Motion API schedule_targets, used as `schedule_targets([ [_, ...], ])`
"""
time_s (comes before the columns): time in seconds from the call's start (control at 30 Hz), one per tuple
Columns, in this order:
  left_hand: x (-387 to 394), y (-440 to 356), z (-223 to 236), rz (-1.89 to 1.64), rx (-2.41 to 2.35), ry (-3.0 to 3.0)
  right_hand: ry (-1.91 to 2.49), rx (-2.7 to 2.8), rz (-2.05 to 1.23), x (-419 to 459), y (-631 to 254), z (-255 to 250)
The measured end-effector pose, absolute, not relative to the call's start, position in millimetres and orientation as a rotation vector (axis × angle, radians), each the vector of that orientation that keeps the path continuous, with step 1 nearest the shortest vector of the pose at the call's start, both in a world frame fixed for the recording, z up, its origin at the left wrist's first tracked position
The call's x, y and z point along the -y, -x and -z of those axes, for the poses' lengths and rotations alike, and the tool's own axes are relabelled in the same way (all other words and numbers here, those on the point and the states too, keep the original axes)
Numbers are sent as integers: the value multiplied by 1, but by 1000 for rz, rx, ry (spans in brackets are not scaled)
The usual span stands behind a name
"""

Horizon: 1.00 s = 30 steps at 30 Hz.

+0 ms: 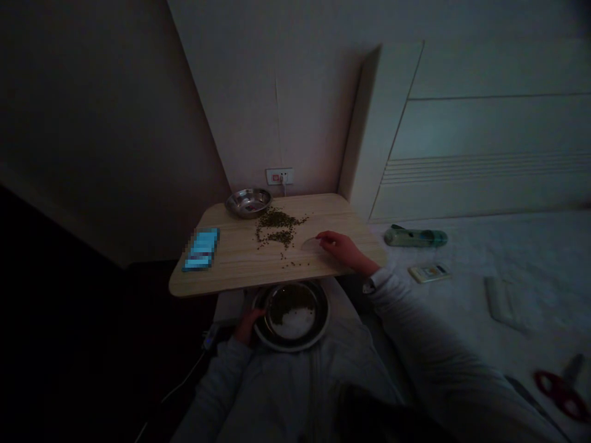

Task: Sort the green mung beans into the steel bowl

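My right hand [335,245] is closed above the right side of the small wooden table [235,271]. Pinched in its fingers is a thin, pale translucent piece [311,244], its exact kind unclear in the dim light. Left of it lie small dark green beans or grains [279,221], loosely spread with a few strays toward the front edge. On my lap, just below that edge, rests a wide metal bowl [295,346] holding more dark grains [290,296] around a pale patch. My left hand [250,323] grips the bowl's left rim.
An empty-looking steel bowl [249,202] stands at the table's back left, a lit phone [202,249] at its left. A wall socket [279,176] is behind. On the bed lie a green bottle [415,237], a second phone [429,272] and red-handled scissors [561,391].
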<state>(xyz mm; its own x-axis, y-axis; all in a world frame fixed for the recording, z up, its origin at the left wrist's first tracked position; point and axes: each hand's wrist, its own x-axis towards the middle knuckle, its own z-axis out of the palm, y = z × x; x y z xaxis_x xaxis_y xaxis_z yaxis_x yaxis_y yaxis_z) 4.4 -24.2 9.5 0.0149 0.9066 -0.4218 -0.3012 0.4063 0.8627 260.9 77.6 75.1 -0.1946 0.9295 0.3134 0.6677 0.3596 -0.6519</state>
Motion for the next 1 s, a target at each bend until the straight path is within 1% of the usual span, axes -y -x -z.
schedule_targets([
  [0.17, 25, -2, -11, -1026, -1179, -727, 1570, 1933, -589, -76, -262, -72],
  [0.33, 21, -2, 3, -1037, -1183, -712, 1598, 1951, -662, -63, -255, -70],
  [0.57, 17, 1, 18, -1002, -1184, -709, 1514, 1994, -715, -45, -245, -68],
  [0.73, 17, 4, 17, -995, -1213, -748, 1448, 2006, -736, -33, -235, -66],
  [0.83, 19, 3, 14, -1003, -1236, -775, 1383, 2012, -805, -27, -231, -65],
  [0.93, 20, 3, 16, -988, -1234, -739, 1324, 2002, -877, -30, -231, -64],
  [1.0, 20, 5, 20, -992, -1248, -729, 1342, 1959, -869, -37, -232, -65],
])
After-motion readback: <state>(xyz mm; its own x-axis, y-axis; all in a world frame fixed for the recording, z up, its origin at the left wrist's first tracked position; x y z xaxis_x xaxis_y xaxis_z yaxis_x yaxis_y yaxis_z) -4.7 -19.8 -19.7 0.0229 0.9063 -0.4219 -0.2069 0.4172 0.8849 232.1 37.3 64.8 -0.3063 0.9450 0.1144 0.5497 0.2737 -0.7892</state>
